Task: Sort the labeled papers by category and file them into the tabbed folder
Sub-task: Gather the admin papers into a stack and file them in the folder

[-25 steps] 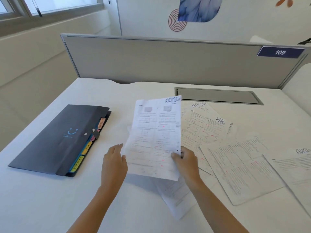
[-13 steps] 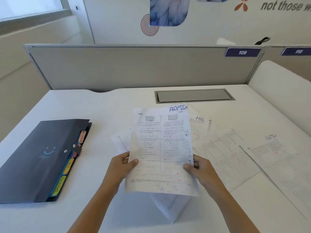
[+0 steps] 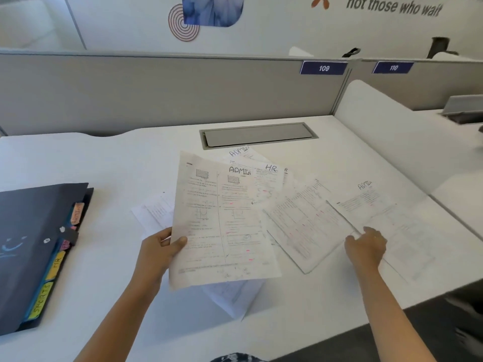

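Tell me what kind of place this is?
Most likely an open-plan office. The white desk sits against a grey partition with numbered seat plates 109 and 110, has a built-in cable hatch, and the wall carries a printed slogan.

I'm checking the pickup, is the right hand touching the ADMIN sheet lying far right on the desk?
Touching. The head view shows the right hand with fingertips resting on the far-right ADMIN sheet, no gap visible.

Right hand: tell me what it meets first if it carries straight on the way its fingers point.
The right hand points forward and slightly right; its fingertips already sit at the near edge of the far-right ADMIN sheet, so that paper comes first, though contact is unclear.
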The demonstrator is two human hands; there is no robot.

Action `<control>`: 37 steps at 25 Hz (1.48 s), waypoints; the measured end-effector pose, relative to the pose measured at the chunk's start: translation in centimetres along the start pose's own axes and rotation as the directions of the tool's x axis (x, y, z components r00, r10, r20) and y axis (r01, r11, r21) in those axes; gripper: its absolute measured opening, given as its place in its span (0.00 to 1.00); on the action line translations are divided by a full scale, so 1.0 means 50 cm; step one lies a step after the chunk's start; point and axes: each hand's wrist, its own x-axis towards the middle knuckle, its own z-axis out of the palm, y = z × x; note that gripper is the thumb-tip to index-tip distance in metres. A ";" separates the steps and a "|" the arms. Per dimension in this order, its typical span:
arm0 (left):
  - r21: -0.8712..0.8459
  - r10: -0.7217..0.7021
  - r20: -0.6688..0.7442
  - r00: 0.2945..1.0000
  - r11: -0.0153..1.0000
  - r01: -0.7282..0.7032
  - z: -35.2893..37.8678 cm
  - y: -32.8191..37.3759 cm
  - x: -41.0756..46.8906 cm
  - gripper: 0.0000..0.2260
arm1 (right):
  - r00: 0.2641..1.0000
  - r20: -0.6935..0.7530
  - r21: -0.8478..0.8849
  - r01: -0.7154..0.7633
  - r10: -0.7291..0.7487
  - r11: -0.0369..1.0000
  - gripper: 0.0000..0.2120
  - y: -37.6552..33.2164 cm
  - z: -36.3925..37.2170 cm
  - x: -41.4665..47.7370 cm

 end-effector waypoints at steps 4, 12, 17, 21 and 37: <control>0.010 -0.014 -0.001 1.000 1.000 0.014 0.008 -0.012 -0.003 0.11 | 0.990 0.132 -0.367 0.086 -0.039 0.926 0.25 0.032 0.030 -0.010; -0.011 -0.052 -0.026 0.998 0.999 0.052 -0.009 -0.034 -0.016 0.09 | 0.833 0.267 0.176 0.452 -0.485 0.874 0.17 -0.039 0.100 -0.213; -0.043 -0.045 -0.055 0.997 0.998 0.043 -0.040 -0.030 -0.023 0.09 | 0.932 0.111 0.267 0.307 -0.346 0.913 0.15 -0.056 0.046 -0.208; -0.061 -0.056 -0.070 0.996 0.997 0.052 -0.058 -0.032 -0.020 0.09 | 0.997 0.042 -0.090 -0.058 0.062 0.994 0.20 -0.021 0.000 -0.145; -0.036 -0.099 -0.128 0.987 0.995 0.095 -0.136 -0.052 0.019 0.15 | 0.954 0.172 0.788 -0.284 0.247 0.547 0.14 -0.069 -0.009 -0.181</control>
